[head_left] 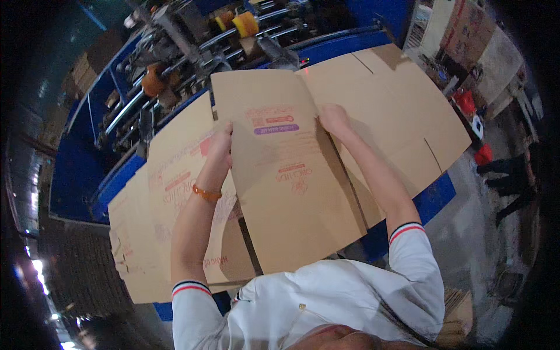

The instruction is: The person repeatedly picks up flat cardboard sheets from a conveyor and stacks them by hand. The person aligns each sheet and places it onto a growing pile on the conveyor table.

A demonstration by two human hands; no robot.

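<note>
A brown cardboard sheet [280, 192] with red and purple print stands tilted up in front of me. My left hand [220, 143] grips its left edge, with an orange band around the wrist. On the opposite edge is my right hand [334, 119], its fingers bent around the board and partly hidden behind it. Under my left arm lies a stack of printed flat cardboard [169, 192]. To the right, a plain flattened cardboard piece [396, 105] with cut slots spreads out beneath my right forearm.
Beyond the cardboard is a blue machine [350, 41] with metal rods, an orange roller [153, 80] and a yellow roller [245, 24]. Red items [465, 102] lie at the far right. Stacked cardboard [466, 32] stands at the back right.
</note>
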